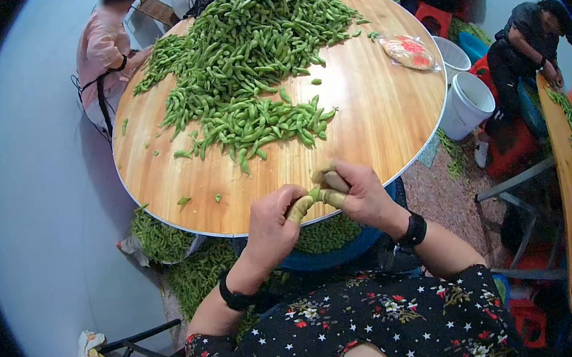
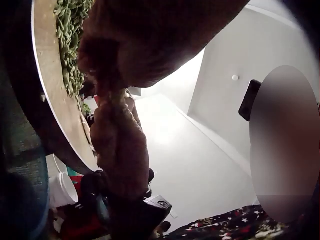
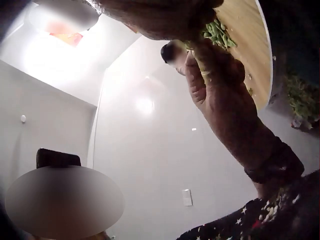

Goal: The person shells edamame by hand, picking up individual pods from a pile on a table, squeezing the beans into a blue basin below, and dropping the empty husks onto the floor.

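Observation:
Both hands meet just above the near edge of the round wooden table (image 1: 364,136). The left hand (image 1: 273,221) pinches one end of a small green pod (image 1: 314,193). From the other side, the right hand (image 1: 363,195) holds the pod between thumb and fingers. Yellowish coverings show on several fingertips. A large pile of green pods (image 1: 245,45) stands beyond the hands, with a lower heap spreading toward them. Both wrist views are dark around the hands, and the pod is mostly hidden there by the fingers.
Below the near table edge is a blue tub (image 1: 328,257) of green beans, with leafy heaps (image 1: 199,276) at its left. White buckets (image 1: 468,106) stand right of the table. A bagged item (image 1: 410,52) lies on it. People sit left and right.

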A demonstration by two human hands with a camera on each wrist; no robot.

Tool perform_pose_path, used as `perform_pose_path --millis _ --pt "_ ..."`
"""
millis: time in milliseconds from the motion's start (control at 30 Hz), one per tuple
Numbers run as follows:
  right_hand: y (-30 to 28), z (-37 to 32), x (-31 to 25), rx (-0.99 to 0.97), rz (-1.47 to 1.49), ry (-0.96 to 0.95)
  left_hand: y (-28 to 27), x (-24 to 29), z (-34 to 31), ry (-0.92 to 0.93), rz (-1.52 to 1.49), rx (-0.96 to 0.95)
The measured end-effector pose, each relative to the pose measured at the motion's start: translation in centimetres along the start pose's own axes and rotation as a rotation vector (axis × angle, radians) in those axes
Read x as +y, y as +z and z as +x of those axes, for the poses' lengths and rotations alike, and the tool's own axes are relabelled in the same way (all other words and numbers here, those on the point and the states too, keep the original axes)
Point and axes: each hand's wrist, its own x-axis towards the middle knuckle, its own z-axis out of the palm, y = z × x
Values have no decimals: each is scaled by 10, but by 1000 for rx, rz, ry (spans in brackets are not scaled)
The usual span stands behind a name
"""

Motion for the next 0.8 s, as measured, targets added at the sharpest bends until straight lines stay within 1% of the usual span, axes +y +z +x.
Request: perform_pose_path --millis 33,67,100,133,200,267,300,333,367,400,467,500,533,567,600,667,700,733,800 --pt "4 0 -5 120 -72 -92 2 3 0 1 1 -1" --pt "7 -1 -8 240 -145 -185 5 6 -2 0 28 59" --pt "9 -2 -7 242 -145 -187 8 8 -3 0 54 119" --pt "11 -3 -4 244 -168 -207 10 8 -3 2 54 118" --pt "10 -3 -3 242 -191 -225 13 6 -6 35 0 188" --pt "5 -2 -7 -21 365 125 12 8 -9 49 -10 157" --pt "0 -1 -10 -21 366 126 10 8 -10 66 -19 127" --pt "-6 1 -13 -119 440 245 8 8 -11 66 -19 126" --pt "-11 3 -17 -217 513 365 6 8 -12 48 -63 72" --pt "-14 5 -19 -217 515 365 4 8 -14 30 -107 16" --pt "-17 8 -21 -371 448 528 2 6 -18 51 -95 -8" --pt "-13 7 -16 -375 452 527 1 5 -20 74 -85 -30" --pt "-5 5 -6 -334 282 310 0 6 -23 69 -80 -31" --pt "2 3 2 -288 115 95 -2 9 -25 71 -7 -75" --pt "8 1 5 -290 123 95 -4 12 -28 73 66 -121" --pt "15 -3 8 -177 -176 -196 -11 18 -35 60 107 -145" --pt "14 -7 10 -237 -200 -215 -19 24 -39 11 216 -189" --pt "10 -12 9 -233 -199 -215 -28 28 -41 -34 325 -231" --pt "-3 -24 2 -406 -242 -190 -57 23 -52 -222 617 -515"
